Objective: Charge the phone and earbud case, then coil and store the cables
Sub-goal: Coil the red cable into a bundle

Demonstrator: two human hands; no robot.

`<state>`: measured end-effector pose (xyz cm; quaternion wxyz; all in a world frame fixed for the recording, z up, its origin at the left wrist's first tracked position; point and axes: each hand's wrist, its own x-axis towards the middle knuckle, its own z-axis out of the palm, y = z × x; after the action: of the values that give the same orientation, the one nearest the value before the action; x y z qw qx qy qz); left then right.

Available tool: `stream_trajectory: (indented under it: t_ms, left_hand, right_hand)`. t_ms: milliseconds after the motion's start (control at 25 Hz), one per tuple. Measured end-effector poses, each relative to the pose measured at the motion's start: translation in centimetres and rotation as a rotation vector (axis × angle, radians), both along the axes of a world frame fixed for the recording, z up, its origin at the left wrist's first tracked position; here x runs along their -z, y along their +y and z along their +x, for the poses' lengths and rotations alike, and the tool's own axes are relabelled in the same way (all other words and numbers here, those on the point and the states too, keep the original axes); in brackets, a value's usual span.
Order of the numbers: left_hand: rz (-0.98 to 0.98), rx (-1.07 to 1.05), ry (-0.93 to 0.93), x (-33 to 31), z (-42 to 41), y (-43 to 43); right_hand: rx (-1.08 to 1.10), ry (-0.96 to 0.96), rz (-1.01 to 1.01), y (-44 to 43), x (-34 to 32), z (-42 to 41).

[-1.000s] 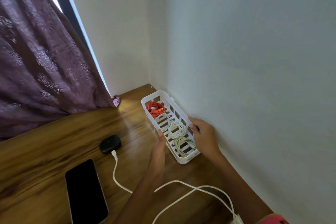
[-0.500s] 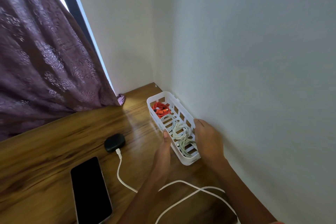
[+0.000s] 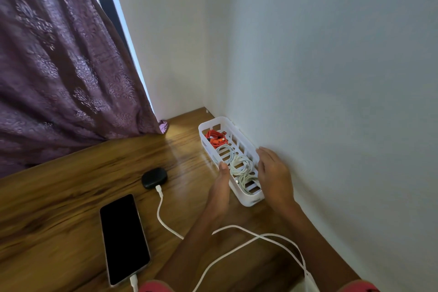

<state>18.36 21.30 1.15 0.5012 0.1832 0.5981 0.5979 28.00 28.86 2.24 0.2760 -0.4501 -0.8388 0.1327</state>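
Observation:
A white slotted basket point(image 3: 252, 199) lies along the right wall on the wooden table point(image 3: 71, 187). Inside are a coiled orange cable point(image 3: 215, 138) at the far end and three coiled white cables point(image 3: 239, 164) nearer me. My left hand point(image 3: 219, 193) rests with straight fingers against the basket's left side. My right hand point(image 3: 273, 176) lies flat along its right rim by the wall. A black earbud case point(image 3: 154, 177) has a white cable point(image 3: 161, 213) plugged in. A black phone point(image 3: 123, 237) lies screen up with a white plug point(image 3: 134, 281) at its near end.
A purple patterned curtain point(image 3: 59, 66) hangs over the table's far left. White walls meet in the corner behind the basket. Loose white charging cable point(image 3: 260, 237) loops across my forearms toward the bottom right edge.
The right hand has let go of the basket's rim and now lies flat beside it. The view has shifted slightly, so everything sits a little further right.

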Motion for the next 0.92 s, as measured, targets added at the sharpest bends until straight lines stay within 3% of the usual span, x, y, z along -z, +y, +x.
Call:
stream_trajectory:
  t_ms: [320, 480, 680, 920]
  left_hand:
    - [-0.016, 0.035, 0.050, -0.4, -0.5, -2.0]
    - [-0.088, 0.042, 0.367, -3.2, -0.4, -7.6]
    - [0.036, 0.005, 0.646, -4.8, -2.8, -18.8]
    - [-0.016, -0.226, 0.899, -5.2, -8.7, -37.7]
  right_hand:
    - [-0.026, 0.058, 0.030, -3.2, 1.1, 1.0]
    - [-0.045, 0.141, 0.140, -6.1, 0.3, 0.3]
    - [-0.107, 0.279, 0.250, -13.9, -2.1, -2.8]
    - [-0.372, 0.436, 0.267, -30.2, -3.5, -10.7]
